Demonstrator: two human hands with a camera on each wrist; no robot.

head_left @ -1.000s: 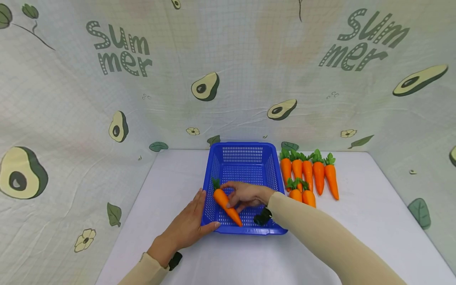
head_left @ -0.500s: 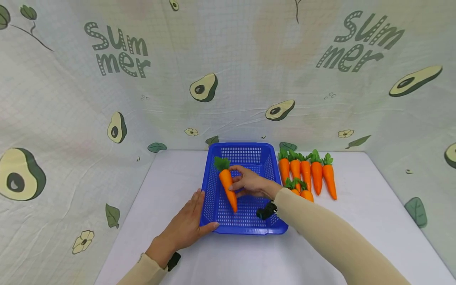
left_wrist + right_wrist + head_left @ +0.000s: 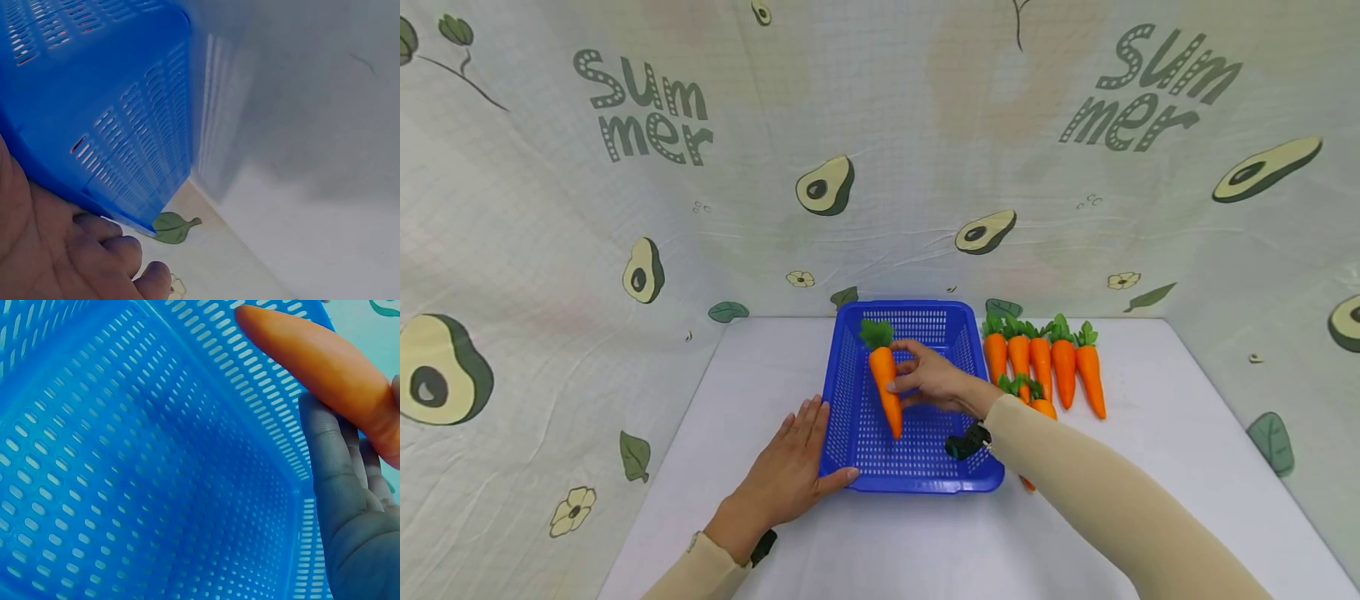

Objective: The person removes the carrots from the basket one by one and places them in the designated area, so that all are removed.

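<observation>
My right hand (image 3: 934, 379) pinches an orange carrot (image 3: 886, 379) with a green leafy top over the blue plastic basket (image 3: 917, 485). Its leaves point toward the back and its tip toward me. The right wrist view shows the carrot (image 3: 319, 359) above the perforated basket floor, fingers (image 3: 331, 453) along its side. At the basket's front left corner lies my left hand (image 3: 790, 462), fingers straight along the left side and thumb at the front rim. Curving beside the basket's outer wall (image 3: 134, 134) are the left fingers (image 3: 94, 244), in the left wrist view.
Right of the basket, several carrots (image 3: 1064, 371) lie in a row on the white table (image 3: 1157, 467), leaves toward the back. More carrots (image 3: 1042, 407) in front of them are partly covered by my right sleeve (image 3: 1090, 475). A patterned cloth (image 3: 895, 150) rises behind the table.
My right hand has moved the carrot from the basket's front left toward the back and slightly right, turning it more upright in view. The left hand stays at the basket corner.
</observation>
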